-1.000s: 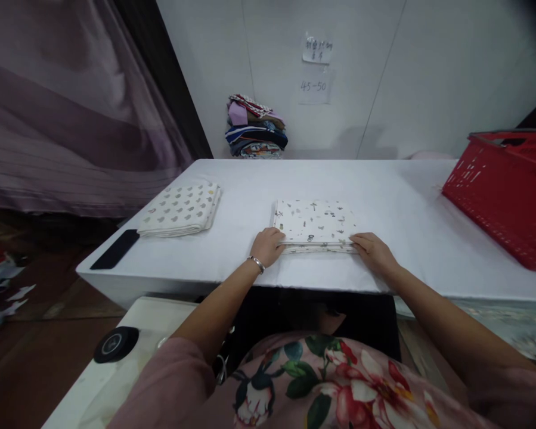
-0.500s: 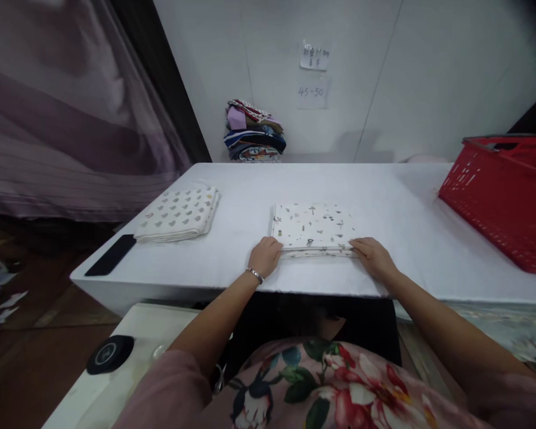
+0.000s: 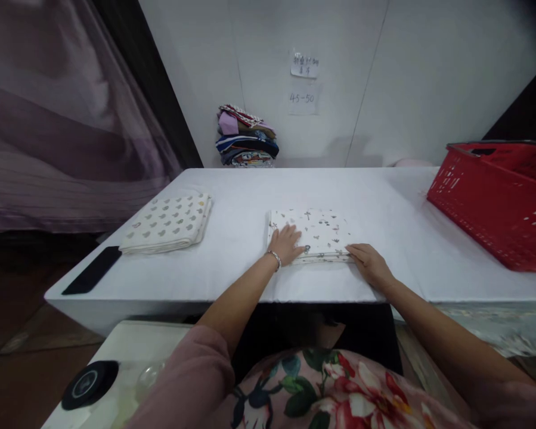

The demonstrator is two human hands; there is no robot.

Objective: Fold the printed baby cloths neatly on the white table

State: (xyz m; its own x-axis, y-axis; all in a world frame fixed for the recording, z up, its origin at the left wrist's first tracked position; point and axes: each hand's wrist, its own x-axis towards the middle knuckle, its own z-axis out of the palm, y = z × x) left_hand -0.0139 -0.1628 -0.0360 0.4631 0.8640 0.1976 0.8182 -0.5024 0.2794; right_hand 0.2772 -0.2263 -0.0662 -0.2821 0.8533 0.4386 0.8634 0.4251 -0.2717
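Note:
In front of me on the white table lies a folded white cloth (image 3: 324, 229) with small grey-green and dark prints. My left hand (image 3: 286, 244) rests flat on its left part, fingers spread. At the cloth's near right corner, my right hand (image 3: 369, 262) has its fingers closed on the folded edge, thumb on the near side. Several layers show along the near fold. Farther left sits another folded white cloth (image 3: 167, 221), with rows of grey leaf-like prints, which neither hand touches.
The white table (image 3: 241, 268) stands against a wall with paper signs. A pile of folded fabrics (image 3: 247, 140) is at the back, a red plastic basket (image 3: 495, 202) at the right. A dark flat object (image 3: 92, 271) lies by the left edge; a round black item (image 3: 89, 384) sits lower left.
My left hand has let go of the near left corner and moved up and right onto the cloth's top, fingers spreading. My right hand stays at the right corner. The view has shifted slightly.

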